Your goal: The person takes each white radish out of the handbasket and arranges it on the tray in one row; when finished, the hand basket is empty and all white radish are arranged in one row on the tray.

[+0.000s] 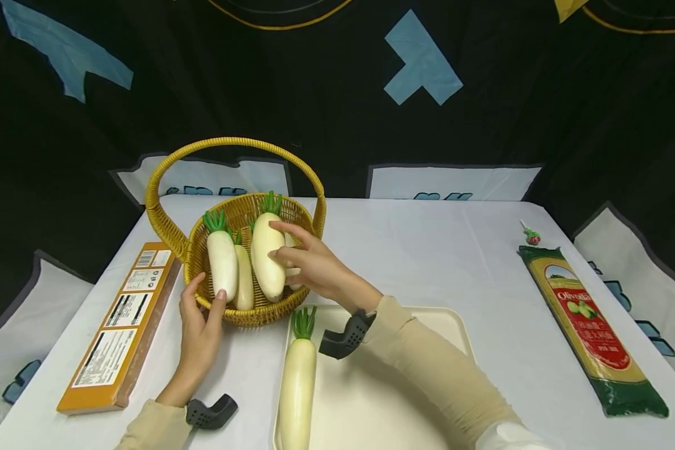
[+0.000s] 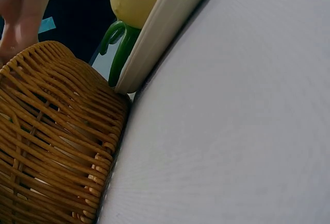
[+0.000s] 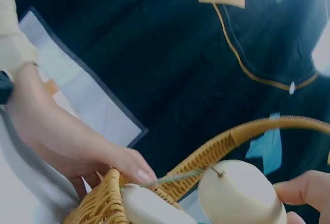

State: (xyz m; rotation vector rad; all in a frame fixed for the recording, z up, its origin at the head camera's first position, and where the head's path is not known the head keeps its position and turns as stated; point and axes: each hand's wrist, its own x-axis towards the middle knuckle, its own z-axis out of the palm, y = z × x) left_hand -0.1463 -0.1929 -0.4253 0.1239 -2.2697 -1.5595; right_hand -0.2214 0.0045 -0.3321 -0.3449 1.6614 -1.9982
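A yellow wicker basket (image 1: 259,317) with a tall arched handle stands at the back left of the table. Its near left rim is gripped by my left hand (image 1: 199,334), thumb over the edge and fingers outside, as the right wrist view also shows. My right hand (image 1: 323,265) reaches over the basket and holds a plump white radish (image 1: 267,259) with green stalks, fingers and thumb at its right side. Inside the basket lie another white radish (image 1: 222,262) and a slimmer, yellowish one (image 1: 244,278). A further pale piece (image 1: 294,278) is partly hidden behind my right fingers.
A cream tray (image 1: 382,400) in front of the basket carries a long white radish (image 1: 297,394) along its left edge. An orange box (image 1: 118,331) lies to the left. On the right are a green-and-red pasta packet (image 1: 590,328) and a small wrapped lollipop (image 1: 531,235).
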